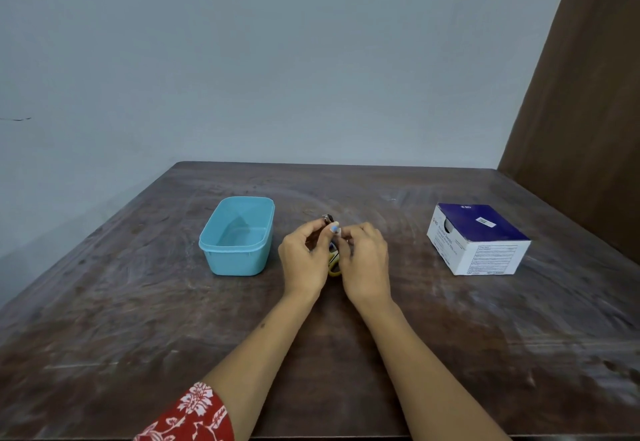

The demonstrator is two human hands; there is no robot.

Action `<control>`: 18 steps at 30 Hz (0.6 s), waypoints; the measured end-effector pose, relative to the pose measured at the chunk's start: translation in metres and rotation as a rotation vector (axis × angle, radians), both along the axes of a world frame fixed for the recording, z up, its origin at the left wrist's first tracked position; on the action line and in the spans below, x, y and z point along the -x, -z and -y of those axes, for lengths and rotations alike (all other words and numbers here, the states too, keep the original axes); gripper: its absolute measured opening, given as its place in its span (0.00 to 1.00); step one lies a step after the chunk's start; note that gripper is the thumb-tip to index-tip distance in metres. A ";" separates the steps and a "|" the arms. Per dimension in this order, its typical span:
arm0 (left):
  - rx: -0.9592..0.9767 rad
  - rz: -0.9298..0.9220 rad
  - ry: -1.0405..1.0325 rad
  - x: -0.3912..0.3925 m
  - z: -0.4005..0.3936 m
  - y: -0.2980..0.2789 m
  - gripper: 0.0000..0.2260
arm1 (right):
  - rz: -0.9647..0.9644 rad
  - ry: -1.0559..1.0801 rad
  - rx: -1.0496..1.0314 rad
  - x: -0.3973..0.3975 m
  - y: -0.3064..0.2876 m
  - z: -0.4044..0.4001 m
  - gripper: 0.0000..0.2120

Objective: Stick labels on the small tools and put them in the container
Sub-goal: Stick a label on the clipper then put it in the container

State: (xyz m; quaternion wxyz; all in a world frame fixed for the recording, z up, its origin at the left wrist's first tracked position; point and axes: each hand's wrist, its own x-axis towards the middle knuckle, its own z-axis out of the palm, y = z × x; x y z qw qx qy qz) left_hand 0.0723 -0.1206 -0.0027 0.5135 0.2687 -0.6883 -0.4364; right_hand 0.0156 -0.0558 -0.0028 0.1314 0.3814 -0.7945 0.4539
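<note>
My left hand (303, 253) is closed around a small metal tool (327, 218), its tip poking up above my fingers; it looks like a nail clipper, though most of it is hidden. My right hand (365, 257) is pinched shut right against it, thumb and forefinger pressed together on what I take to be a small pale label (335, 229) at the tool's side. Below and between my palms a yellow-handled tool (334, 267) lies on the table (450, 336), mostly covered.

I judge this is the sticking step: the label is going onto the tool, not yet smoothed flat. Next I need to press it down firmly, then carry the tool left to the blue container (239, 236), which stands just beside my left hand and looks empty. The blue-and-white box (478, 239) sits well apart on my right.
</note>
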 end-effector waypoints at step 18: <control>0.085 0.034 0.045 -0.001 -0.001 0.000 0.08 | 0.008 0.037 -0.059 0.000 -0.001 -0.002 0.07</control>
